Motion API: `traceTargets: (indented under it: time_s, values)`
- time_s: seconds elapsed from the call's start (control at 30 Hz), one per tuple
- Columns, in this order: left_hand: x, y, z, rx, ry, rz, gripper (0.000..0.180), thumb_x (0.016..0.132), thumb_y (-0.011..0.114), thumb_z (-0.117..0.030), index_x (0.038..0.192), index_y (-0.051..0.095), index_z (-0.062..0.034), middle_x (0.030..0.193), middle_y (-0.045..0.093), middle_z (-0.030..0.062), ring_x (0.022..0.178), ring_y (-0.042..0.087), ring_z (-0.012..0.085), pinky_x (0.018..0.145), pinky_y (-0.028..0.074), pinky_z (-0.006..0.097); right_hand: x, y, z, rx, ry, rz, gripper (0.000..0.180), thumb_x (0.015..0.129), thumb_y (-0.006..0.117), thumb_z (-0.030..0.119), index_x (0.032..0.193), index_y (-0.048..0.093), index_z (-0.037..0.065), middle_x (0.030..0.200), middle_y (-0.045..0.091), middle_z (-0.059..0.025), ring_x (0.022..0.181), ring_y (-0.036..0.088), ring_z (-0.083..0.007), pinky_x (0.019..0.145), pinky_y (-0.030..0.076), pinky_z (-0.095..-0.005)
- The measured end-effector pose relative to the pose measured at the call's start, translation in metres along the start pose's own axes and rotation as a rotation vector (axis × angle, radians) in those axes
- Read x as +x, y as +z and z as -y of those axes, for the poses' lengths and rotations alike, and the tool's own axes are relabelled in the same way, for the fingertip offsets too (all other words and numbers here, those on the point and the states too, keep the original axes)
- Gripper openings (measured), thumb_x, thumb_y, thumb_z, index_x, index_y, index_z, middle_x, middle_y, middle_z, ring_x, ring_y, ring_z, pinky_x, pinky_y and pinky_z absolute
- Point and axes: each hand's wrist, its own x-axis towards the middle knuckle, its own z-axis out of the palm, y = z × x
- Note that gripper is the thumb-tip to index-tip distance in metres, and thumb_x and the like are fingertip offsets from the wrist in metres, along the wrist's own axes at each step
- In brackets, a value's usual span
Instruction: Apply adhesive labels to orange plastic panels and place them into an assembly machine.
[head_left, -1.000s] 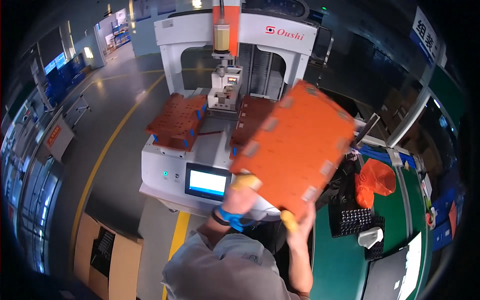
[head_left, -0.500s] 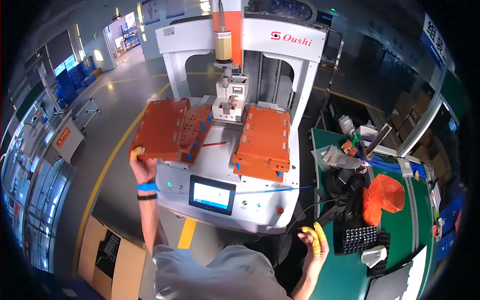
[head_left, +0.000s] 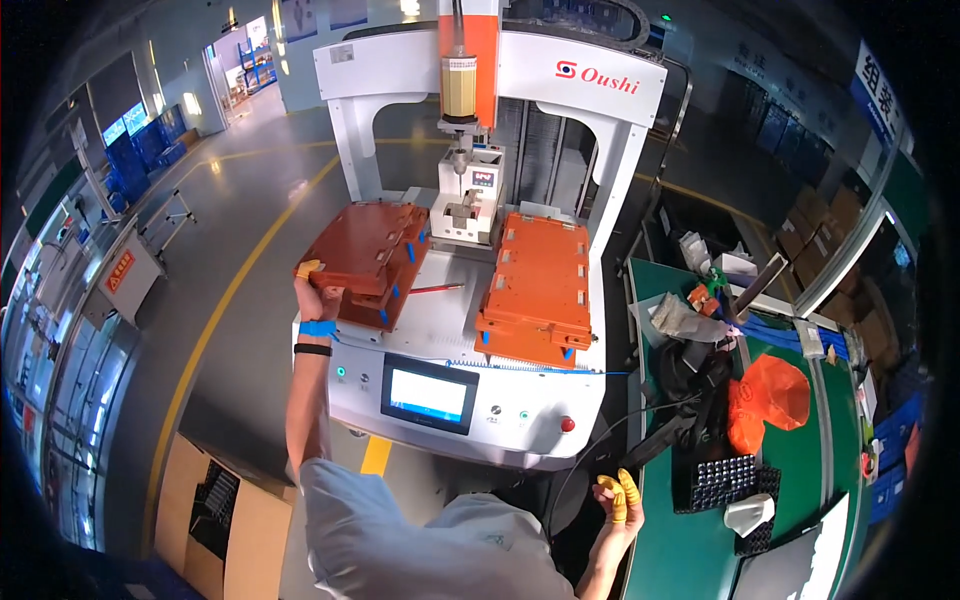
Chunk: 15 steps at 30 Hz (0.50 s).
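Observation:
My left hand [head_left: 318,288] is closed on the near left corner of an orange plate [head_left: 370,237], a flat fixture cover. This plate sits tilted over the left orange fixture base [head_left: 408,270], whose edge carries blue clips. To the right, a second orange fixture [head_left: 535,275] lies on the white machine bed with its plate on top. My right hand [head_left: 618,510], with yellow finger cots, hovers beside the green bench. Its fingers are curled together, and whatever is in them, if anything, is too small to make out.
A screwdriving machine [head_left: 460,90] stands over the fixtures, with a screw feeder [head_left: 470,200] behind them. A red pen-like stick [head_left: 436,288] lies between them. The touch screen [head_left: 430,393] faces me. Black trays [head_left: 722,482] and an orange bag [head_left: 770,395] lie on the green bench.
The orange plate has come down and to the right in my left hand, closer over the left fixture base. My right hand has shifted slightly down and left, its fingers drawn closer together.

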Motion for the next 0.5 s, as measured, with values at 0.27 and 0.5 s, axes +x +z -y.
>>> traceTargets:
  time_s: [0.27,0.5]
  values:
    - [0.031,0.010,-0.012,0.045,-0.111,-0.044,0.035,0.091,0.067,-0.038,0.113,0.062,-0.0110,0.117,0.065,0.0048,0.112,0.063,0.0251,0.094,0.053,0.041,0.000,-0.012,-0.012,-0.008,0.035,0.004,0.038,0.102,0.065,0.022,0.129,0.064,-0.005,0.107,0.074,-0.0146,0.095,0.071,-0.0208,0.092,0.056,-0.0362]
    - [-0.015,0.030,-0.025,0.242,-0.216,-0.217,0.041,0.101,0.060,-0.038,0.132,0.058,-0.0121,0.131,0.060,0.0096,0.122,0.058,0.0306,0.097,0.053,0.044,-0.002,-0.025,-0.012,-0.011,0.014,0.062,0.037,0.103,0.063,0.023,0.128,0.065,-0.004,0.107,0.073,-0.0142,0.092,0.070,-0.0203,0.091,0.056,-0.0347]
